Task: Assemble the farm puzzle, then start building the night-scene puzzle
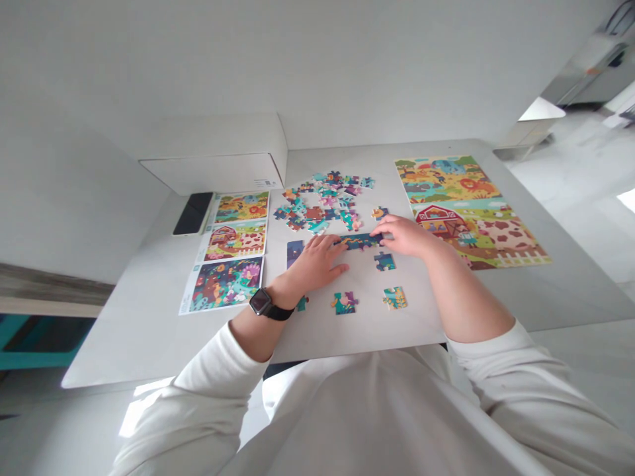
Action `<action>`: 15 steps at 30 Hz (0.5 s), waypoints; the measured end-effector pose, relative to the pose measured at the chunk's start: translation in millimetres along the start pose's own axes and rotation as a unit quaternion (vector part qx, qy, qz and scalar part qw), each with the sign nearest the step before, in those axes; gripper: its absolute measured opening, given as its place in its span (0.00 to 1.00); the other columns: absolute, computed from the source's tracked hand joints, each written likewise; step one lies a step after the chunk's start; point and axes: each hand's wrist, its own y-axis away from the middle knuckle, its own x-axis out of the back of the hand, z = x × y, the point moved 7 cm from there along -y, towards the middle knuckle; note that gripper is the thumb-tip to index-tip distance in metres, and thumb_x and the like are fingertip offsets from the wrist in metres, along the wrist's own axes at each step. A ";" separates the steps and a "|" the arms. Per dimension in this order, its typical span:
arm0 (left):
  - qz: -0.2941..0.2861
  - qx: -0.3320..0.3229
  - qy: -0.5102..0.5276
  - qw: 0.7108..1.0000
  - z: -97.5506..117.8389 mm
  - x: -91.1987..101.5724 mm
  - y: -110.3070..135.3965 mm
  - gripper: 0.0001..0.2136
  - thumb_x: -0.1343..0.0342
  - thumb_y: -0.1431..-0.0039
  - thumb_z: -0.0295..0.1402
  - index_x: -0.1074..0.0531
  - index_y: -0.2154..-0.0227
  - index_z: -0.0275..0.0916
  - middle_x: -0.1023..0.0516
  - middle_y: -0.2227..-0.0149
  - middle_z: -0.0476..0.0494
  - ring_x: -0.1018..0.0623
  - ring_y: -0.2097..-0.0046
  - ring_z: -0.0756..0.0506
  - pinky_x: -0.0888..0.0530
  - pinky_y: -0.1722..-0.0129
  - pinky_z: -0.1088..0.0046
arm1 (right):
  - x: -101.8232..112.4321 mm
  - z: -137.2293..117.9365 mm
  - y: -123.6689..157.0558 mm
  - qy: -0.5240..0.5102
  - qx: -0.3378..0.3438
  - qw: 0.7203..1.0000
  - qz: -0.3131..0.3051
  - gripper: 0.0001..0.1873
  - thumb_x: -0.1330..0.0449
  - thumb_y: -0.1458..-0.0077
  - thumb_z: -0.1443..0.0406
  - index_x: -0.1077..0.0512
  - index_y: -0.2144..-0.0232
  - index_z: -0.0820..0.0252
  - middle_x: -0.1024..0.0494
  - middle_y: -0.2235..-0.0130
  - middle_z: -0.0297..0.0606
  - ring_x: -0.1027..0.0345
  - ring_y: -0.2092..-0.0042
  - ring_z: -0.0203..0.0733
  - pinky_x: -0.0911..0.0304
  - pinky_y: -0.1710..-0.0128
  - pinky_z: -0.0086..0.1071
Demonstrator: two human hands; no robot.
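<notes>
A joined strip of dark blue jigsaw pieces [361,241] lies flat on the table between my hands. At its left end rest the fingertips of my left hand [318,261], palm down, with the thumb stretched out apart. My right hand [403,236] has its fingers bent closely round the strip's right end. Below the strip lie a loose blue piece [385,262], a yellow-flowered piece [395,298] and a joined teal and purple bit [344,303]. Beside my left hand is a dark blue piece [294,252]; another teal piece [302,303] is partly hidden by the wrist.
A heap of loose jigsaw pieces [317,205] lies beyond my hands. Finished farm and safari puzzles [476,215] are at the right. On the left are a picture sheet [231,248], a phone [193,213] and a white box [213,173] by the wall.
</notes>
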 end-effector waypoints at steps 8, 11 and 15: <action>0.009 -0.002 0.000 1.000 -0.8 -0.2 0.5 0.23 0.42 0.27 0.43 0.25 0.34 0.44 0.29 0.33 0.32 0.30 0.32 0.31 0.33 0.29 0.45 | 1.2 -0.8 1.0 0.002 -0.004 1.000 0.003 0.19 0.35 0.38 0.72 0.14 0.48 0.53 0.18 0.48 0.43 0.22 0.49 0.49 0.28 0.44 0.40; 0.005 -0.006 -0.006 1.000 -0.5 -1.2 0.5 0.23 0.43 0.27 0.43 0.25 0.34 0.43 0.29 0.33 0.32 0.30 0.31 0.31 0.33 0.29 0.46 | 2.4 -2.1 0.9 0.005 -0.006 1.000 0.005 0.19 0.35 0.39 0.73 0.14 0.48 0.53 0.18 0.48 0.43 0.22 0.49 0.49 0.28 0.45 0.39; 0.008 -0.012 -0.003 1.000 0.2 -1.1 1.3 0.22 0.42 0.27 0.42 0.25 0.34 0.43 0.29 0.33 0.31 0.30 0.31 0.31 0.32 0.30 0.45 | 4.8 -2.6 1.2 -0.005 -0.009 1.000 0.012 0.19 0.35 0.39 0.73 0.15 0.49 0.52 0.17 0.48 0.42 0.21 0.52 0.47 0.27 0.47 0.38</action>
